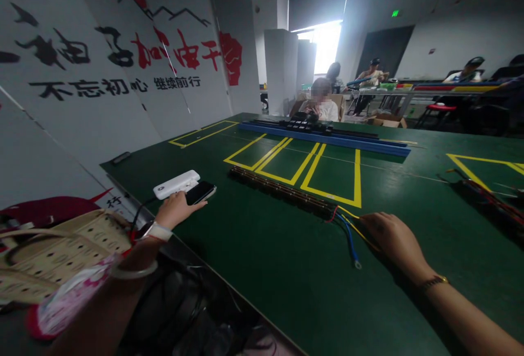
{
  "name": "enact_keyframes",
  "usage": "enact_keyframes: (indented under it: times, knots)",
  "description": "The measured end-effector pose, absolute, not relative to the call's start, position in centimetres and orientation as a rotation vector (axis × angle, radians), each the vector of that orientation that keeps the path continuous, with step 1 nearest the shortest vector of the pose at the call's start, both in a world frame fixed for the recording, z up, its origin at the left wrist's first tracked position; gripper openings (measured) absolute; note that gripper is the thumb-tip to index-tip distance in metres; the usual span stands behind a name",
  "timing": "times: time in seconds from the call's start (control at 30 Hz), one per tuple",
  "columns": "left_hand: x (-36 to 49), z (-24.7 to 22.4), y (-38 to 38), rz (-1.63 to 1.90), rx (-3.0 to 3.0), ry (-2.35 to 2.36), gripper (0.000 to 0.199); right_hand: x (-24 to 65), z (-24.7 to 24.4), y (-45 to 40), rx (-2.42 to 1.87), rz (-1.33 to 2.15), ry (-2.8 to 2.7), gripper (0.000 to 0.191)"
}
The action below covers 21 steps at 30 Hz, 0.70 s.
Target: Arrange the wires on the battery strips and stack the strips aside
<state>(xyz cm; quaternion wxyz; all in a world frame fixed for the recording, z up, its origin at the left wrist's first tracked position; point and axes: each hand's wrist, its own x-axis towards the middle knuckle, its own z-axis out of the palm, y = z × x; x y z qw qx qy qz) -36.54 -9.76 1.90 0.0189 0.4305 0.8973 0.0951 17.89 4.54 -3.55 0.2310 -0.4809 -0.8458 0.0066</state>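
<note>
My left hand is at the table's left side, thumb and fingers around the near end of a black-screened phone. A white oblong device lies right beside it, with a black cable at its left. My right hand has its fingertips pinched on a thin yellow wire. That wire comes from the near end of a long, dark, narrow strip assembly. A thicker blue cable with a metal ring terminal and a small red wire leave the same end.
Yellow tape rectangles mark the green table. A long blue rail with black parts lies across the far side. Another wired assembly is at right. Bags hang over the left edge. People sit beyond.
</note>
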Motion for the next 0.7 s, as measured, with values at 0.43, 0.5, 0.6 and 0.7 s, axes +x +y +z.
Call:
enact_keyframes:
  times: [0.43, 0.5, 0.6, 0.7]
  knots:
    - [-38.8, 2.8, -8.0, 0.092, 1.415, 2.661, 0.085, 17.9, -3.3, 4.3, -1.343, 0.009, -2.360, 0.033]
    - [-38.3, 2.9, -8.3, 0.053, 1.459, 2.671, 0.082, 17.9, -3.2, 4.3, -1.343, 0.008, -2.359, 0.033]
    - [-37.6, 2.8, -8.5, -0.008, 1.462, 2.718, 0.079, 17.8, -3.1, 4.2, -1.338, 0.006, -2.357, 0.033]
    - [-37.3, 2.6, -8.4, -0.022, 1.443, 2.747, 0.083, 17.7, -3.0, 4.2, -1.347, 0.008, -2.353, 0.033]
